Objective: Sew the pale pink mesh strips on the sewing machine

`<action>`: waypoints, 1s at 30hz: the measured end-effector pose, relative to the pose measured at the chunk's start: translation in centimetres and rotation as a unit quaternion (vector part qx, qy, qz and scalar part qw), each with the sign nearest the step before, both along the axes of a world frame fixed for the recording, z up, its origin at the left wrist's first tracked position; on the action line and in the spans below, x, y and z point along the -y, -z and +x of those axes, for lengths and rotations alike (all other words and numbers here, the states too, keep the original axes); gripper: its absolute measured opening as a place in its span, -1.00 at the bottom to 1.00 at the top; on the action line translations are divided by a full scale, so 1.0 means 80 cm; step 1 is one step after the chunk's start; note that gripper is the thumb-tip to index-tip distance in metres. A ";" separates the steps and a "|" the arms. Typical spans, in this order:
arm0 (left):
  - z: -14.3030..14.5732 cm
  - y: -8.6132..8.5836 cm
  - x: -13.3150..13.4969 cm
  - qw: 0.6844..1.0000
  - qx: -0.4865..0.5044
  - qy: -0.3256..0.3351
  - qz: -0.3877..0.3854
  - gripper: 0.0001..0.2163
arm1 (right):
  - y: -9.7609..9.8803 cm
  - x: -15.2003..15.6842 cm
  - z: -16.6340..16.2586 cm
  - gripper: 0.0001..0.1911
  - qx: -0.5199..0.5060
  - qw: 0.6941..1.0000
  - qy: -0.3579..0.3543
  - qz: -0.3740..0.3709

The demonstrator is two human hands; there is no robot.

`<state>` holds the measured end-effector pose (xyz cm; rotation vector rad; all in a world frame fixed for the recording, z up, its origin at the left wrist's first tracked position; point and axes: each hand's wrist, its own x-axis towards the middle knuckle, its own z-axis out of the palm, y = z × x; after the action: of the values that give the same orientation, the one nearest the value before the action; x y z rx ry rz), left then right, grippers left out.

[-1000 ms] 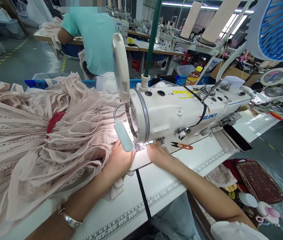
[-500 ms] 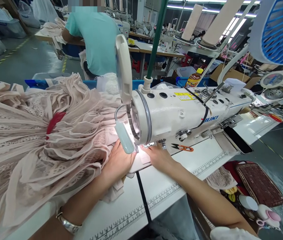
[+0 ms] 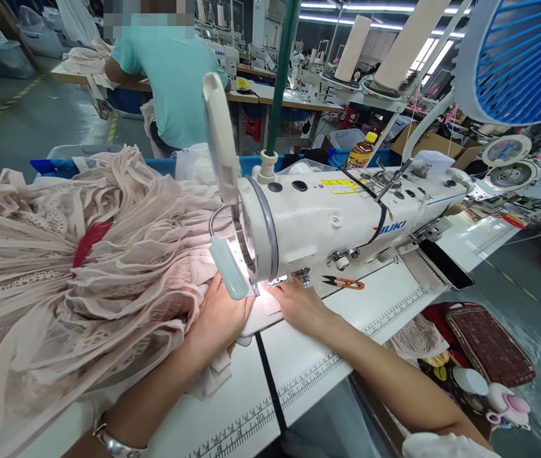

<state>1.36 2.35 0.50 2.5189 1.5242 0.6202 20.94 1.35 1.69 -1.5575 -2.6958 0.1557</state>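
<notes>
My left hand (image 3: 223, 310) lies flat on the pale pink fabric (image 3: 194, 270) beside the needle area of a white sewing machine (image 3: 309, 219). Its fingers stretch forward, and the tips are partly behind the pale green guard (image 3: 229, 267). On the other side of the needle, my right hand (image 3: 302, 305) rests low under the machine head with a finger reaching toward the presser foot (image 3: 257, 289). A small pale pink piece (image 3: 270, 304) lies beside that hand. Part of the right fingers is hidden by the machine.
A large heap of gathered fabric (image 3: 122, 216), tied with a red strip (image 3: 90, 243), covers the left side. Orange thread snips (image 3: 344, 283) lie right of my right hand. A bottle (image 3: 361, 151) stands behind the machine; a fan (image 3: 523, 63) is upper right. Ahead sits a person (image 3: 170, 83).
The view has shifted slightly, so the machine and fabric appear a little farther left. Both hands keep nearly the same places beside the needle.
</notes>
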 end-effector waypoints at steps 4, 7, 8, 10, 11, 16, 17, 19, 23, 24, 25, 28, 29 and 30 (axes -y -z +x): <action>0.000 0.002 -0.001 0.999 -0.005 -0.023 -0.023 -0.92 | 0.001 0.001 -0.002 -0.47 0.004 1.000 -0.001 0.015; -0.001 0.003 -0.001 0.999 -0.015 -0.020 -0.026 -0.90 | -0.004 0.002 -0.004 -0.52 0.010 1.000 -0.002 0.009; -0.001 0.003 -0.001 0.999 -0.018 -0.019 -0.025 -0.89 | -0.006 0.001 -0.005 -0.53 0.011 1.000 -0.003 0.006; -0.001 0.003 -0.001 0.999 -0.024 -0.023 -0.023 -0.87 | -0.010 0.001 -0.006 -0.54 0.012 1.000 -0.005 -0.001; -0.001 0.002 -0.001 0.999 -0.028 -0.025 -0.021 -0.88 | -0.011 0.001 -0.006 -0.54 0.010 1.000 -0.007 -0.005; 0.000 0.000 -0.001 0.999 -0.045 -0.019 0.002 -0.88 | -0.014 0.000 -0.006 -0.57 0.001 1.000 -0.009 -0.013; 0.000 -0.001 -0.001 0.999 -0.051 -0.016 0.007 -0.87 | -0.014 0.000 -0.006 -0.58 0.001 1.000 -0.008 -0.014; 0.000 -0.001 0.000 0.998 -0.063 -0.012 0.015 -0.86 | -0.013 0.000 -0.007 -0.59 0.005 1.000 -0.003 -0.020; -0.001 0.001 0.000 0.997 -0.071 -0.008 0.028 -0.86 | -0.012 0.000 -0.007 -0.60 0.013 1.000 0.005 -0.024; -0.002 0.002 -0.001 0.997 -0.070 -0.008 0.031 -0.86 | -0.011 0.000 -0.007 -0.60 0.013 1.000 0.007 -0.022; -0.002 0.002 -0.001 0.997 -0.068 -0.009 0.034 -0.86 | -0.011 -0.001 -0.007 -0.60 0.012 1.000 0.007 -0.020; -0.002 0.003 -0.001 0.997 -0.059 -0.010 0.038 -0.87 | -0.010 -0.001 -0.006 -0.63 0.004 1.000 0.004 -0.015; -0.002 0.003 -0.001 0.998 -0.057 -0.010 0.038 -0.88 | -0.010 -0.001 -0.006 -0.64 0.003 1.000 0.003 -0.012; -0.002 0.003 -0.001 0.998 -0.055 -0.011 0.038 -0.88 | -0.010 -0.001 -0.006 -0.64 0.003 1.000 0.001 -0.007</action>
<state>1.23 2.40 0.26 2.6371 1.5947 0.5618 20.48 1.47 2.46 -1.5665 -2.7036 0.1717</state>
